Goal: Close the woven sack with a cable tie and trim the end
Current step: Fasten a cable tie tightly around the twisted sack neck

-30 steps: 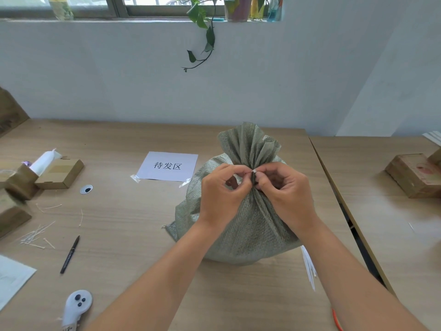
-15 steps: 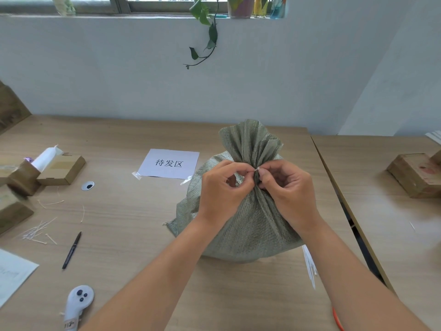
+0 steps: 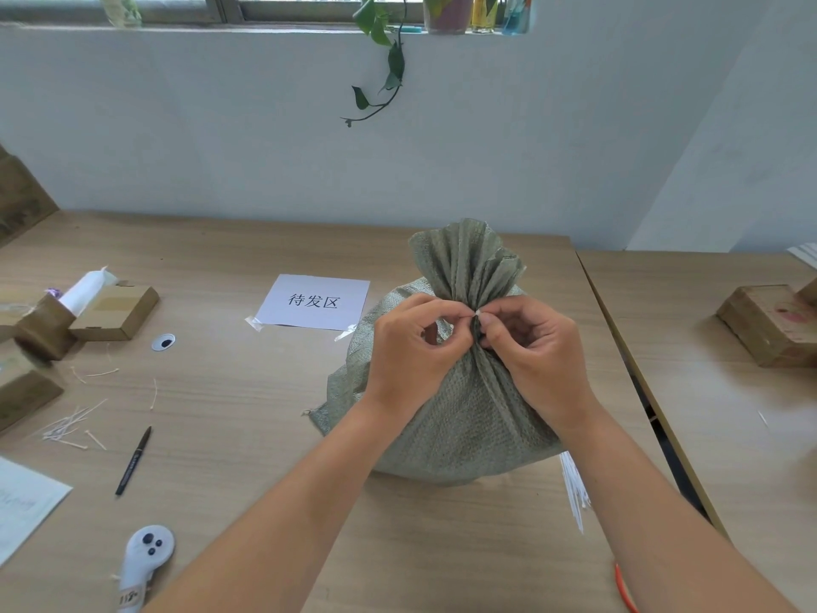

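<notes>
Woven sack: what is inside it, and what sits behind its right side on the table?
The woven sack bulges, but its gathered neck hides the contents. Both hands pinch a small white cable tie there. White cable ties poke out at its lower right, partly covered.

I see a sack [image 3: 464,409] of coarse grey-green woven cloth, matt and rough, pleated at its neck. The counter [image 3: 247,418] looks like pale wood-grain laminate, smooth with a dull sheen. The sign [image 3: 314,301] is matt white paper; the boxes [image 3: 116,312] are plain brown cardboard; the controller [image 3: 146,555] is glossy white plastic.
</notes>
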